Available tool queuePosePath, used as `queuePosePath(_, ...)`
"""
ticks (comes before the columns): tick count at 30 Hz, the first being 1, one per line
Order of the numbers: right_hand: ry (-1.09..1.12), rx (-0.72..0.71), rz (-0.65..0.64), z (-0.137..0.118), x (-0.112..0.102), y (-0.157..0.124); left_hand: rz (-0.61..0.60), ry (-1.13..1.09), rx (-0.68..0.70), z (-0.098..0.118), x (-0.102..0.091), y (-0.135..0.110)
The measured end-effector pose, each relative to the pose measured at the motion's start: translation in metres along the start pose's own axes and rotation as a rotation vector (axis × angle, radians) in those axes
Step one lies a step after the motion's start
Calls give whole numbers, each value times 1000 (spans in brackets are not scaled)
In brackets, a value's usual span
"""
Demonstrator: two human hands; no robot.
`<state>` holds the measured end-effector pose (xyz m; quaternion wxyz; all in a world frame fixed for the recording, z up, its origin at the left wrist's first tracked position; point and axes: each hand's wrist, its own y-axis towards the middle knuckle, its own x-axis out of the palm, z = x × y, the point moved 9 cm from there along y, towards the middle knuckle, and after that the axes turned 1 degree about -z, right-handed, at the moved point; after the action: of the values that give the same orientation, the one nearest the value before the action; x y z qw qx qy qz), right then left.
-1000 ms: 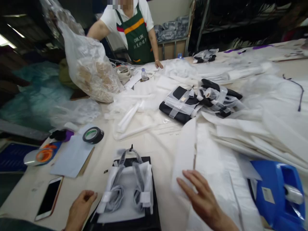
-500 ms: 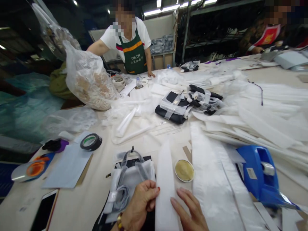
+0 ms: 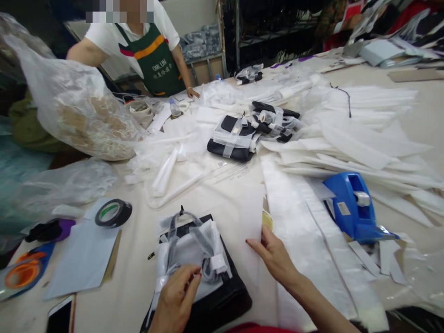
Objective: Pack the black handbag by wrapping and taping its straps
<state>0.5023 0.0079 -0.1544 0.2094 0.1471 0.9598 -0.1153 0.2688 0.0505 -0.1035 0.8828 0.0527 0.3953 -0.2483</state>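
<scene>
A black bag (image 3: 227,296) lies in front of me, its handle and straps wrapped in translucent white film. Over its lower left part is my left hand (image 3: 176,296), thumb and fingers drawn together; whether anything is between them I cannot make out. To the right of the bag, my right hand (image 3: 274,254) pinches a thin white foam strip (image 3: 252,217), thumb on the near face and fingers at its right edge. Partly hidden behind that strip and hand is a small round tub with yellowish contents (image 3: 267,221).
Right of me are long white foam sheets (image 3: 294,222) and a blue tape dispenser (image 3: 350,203). Black tape (image 3: 113,212), orange-handled scissors (image 3: 26,270) and a phone (image 3: 60,317) lie left. Wrapped black bags (image 3: 231,138) lie farther back. A co-worker (image 3: 156,60) stands across the table beside a big plastic sack (image 3: 83,106).
My right hand has lifted the white strip and moved it up from beside the bag. My left hand has let go of the strip and shifted left over the bag. The view has turned right.
</scene>
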Motion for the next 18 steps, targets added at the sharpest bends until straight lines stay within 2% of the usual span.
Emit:
queuePosePath(3, -11, 95, -105, 25, 32, 2, 83, 253, 407, 29, 1, 2)
queuePosePath(5, -17, 123, -114, 37, 46, 4, 36, 389, 548, 49, 17, 17)
queuePosePath(7, -29, 125, -121, 44, 55, 6, -143, 505, 568, 60, 44, 42)
queuePosePath(9, -64, 134, -143, 50, 61, 7, -429, 639, 516, 59, 79, 65)
queuePosePath(11, -86, 155, -173, 55, 66, 8, -669, 756, 509, 56, 108, 75)
queuePosePath(13, -78, 170, -189, 59, 68, 8, -793, 833, 496, 51, 127, 83)
queuePosePath(18, 11, 207, -190, 69, 68, 8, -949, 847, 454, 31, 153, 92)
